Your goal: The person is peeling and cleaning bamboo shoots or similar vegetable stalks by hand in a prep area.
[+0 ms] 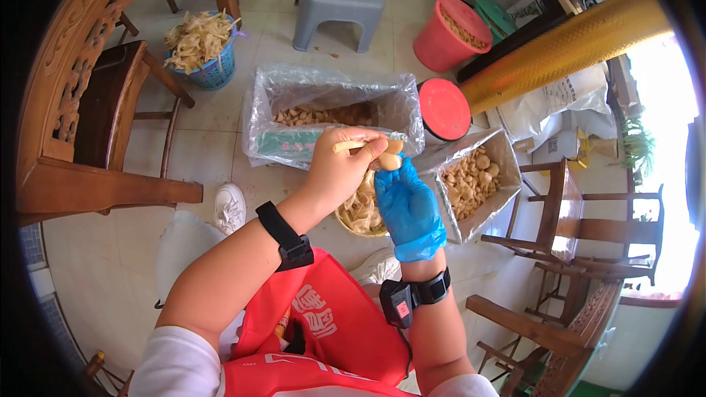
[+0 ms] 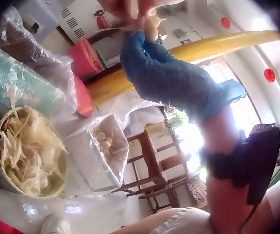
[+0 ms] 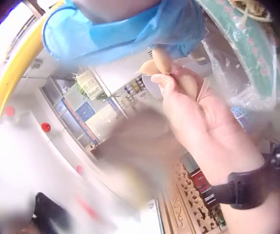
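My bare left hand and my right hand, in a blue plastic glove, meet in front of me. Pale garlic cloves sit between their fingertips, pinched from both sides. A pale stick-like piece sticks out from the left fingers; its kind I cannot tell. In the right wrist view, pointed garlic cloves show by the bare thumb, and the glove hides the right fingertips. Below the hands stands a round tub full of papery garlic skins.
Plastic-lined boxes stand ahead and to the right, holding garlic cloves. Beyond are a red-lidded bucket, a pink bucket, a grey stool and a blue basket of skins. Wooden chairs flank both sides.
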